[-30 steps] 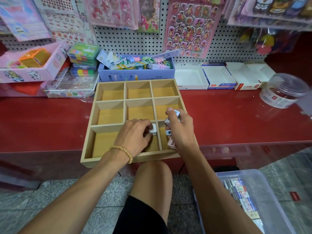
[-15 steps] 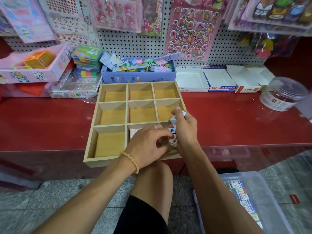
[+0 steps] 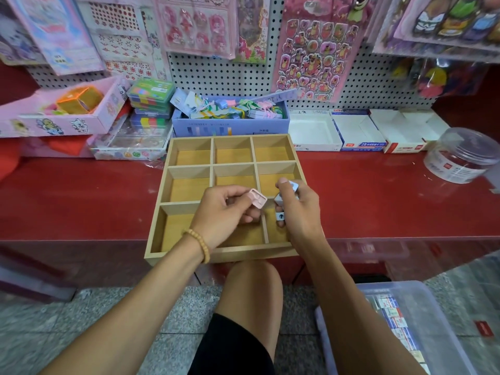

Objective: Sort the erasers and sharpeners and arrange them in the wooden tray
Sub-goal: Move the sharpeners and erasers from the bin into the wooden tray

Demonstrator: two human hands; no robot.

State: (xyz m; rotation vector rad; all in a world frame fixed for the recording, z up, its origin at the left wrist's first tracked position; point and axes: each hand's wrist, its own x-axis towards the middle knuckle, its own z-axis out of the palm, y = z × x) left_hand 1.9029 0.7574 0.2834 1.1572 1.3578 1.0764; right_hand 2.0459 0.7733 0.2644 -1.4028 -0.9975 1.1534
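A wooden tray (image 3: 189, 140) with several compartments lies on the red counter, its front edge overhanging. My left hand (image 3: 224, 212) is raised over the tray's front middle compartment and pinches a small pink sharpener (image 3: 257, 198). My right hand (image 3: 300, 212) hovers over the front right compartment and grips several small sharpeners (image 3: 281, 209), pale blue and white. The visible compartment floors are bare; the hands hide parts of the front ones.
A clear plastic bin (image 3: 405, 328) with packaged erasers sits on the floor at lower right. A round clear jar (image 3: 460, 155) lies on the counter at right. Open cardboard boxes (image 3: 359, 131) and a blue box of clips (image 3: 230, 123) stand behind the tray. My knee (image 3: 251, 288) is below the tray.
My left hand reached over to my right hand, took a pink sharpener from it, and has lifted it up over the tray. My right hand has stayed put with its sharpeners.
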